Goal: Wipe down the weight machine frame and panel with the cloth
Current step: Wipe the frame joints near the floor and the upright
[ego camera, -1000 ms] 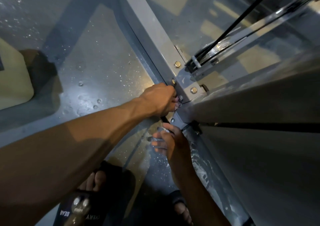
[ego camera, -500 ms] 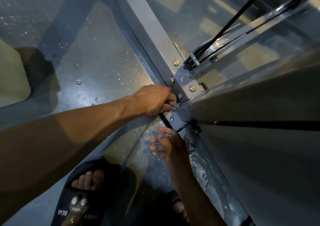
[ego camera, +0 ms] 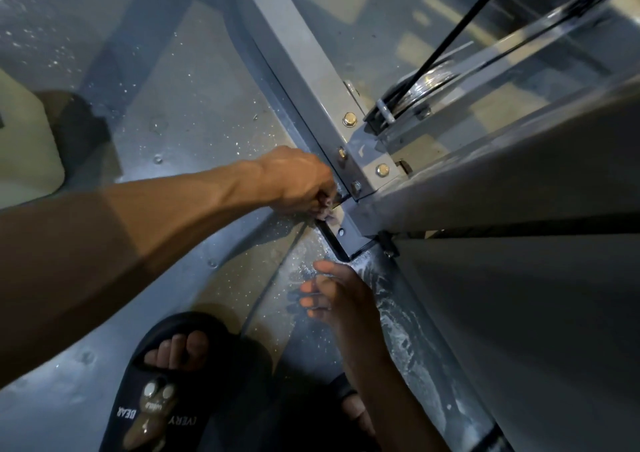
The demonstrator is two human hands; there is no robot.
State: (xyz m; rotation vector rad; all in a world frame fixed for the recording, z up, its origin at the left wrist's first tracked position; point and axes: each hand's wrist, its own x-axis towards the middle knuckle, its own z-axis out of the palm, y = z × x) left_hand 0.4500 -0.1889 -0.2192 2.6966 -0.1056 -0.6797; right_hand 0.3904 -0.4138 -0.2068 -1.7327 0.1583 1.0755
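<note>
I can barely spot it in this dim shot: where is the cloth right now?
Near the centre of the head view, the cloth is bunched in the left hand, pressed against the frame's bolted bracket.

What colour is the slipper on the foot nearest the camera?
Dark navy or black slipper, with a brown bear figure and white lettering; the head view shows it.

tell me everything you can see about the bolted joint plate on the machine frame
The joint plate is flat grey painted metal, glossy, where the diagonal frame beam meets the pale panel. Four bolts show on it: two brass-coloured hex heads, two smaller ones along its edge. A pulley with a black cable sits just beyond it. The left hand presses a small pale cloth against its lower edge. White streaks mark the frame below.
</note>
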